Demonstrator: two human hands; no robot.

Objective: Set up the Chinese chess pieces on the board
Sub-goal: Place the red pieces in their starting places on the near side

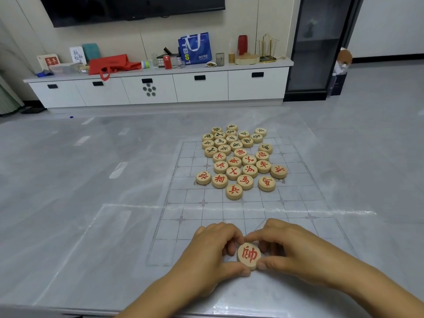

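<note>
Both hands, left hand (213, 251) and right hand (291, 246), pinch one round pale-wood chess piece with a red character (249, 255) at the near edge of the clear plastic, grid-printed board (298, 203).

That chess piece sits directly between the two hands, face up (its red character shows in full): the left hand's curled fingers touch its left rim with the thumb against the near rim, while the right hand's forefinger curls over the far rim and its thumb presses the near-right rim. Whether it rests on the board or is slightly lifted cannot be told. A loose cluster of round pale-wood pieces (238, 157), red-lettered nearer and dark-lettered farther, lies well apart over the board's middle and far part, on the grey marble-patterned tabletop (91, 180).
</note>
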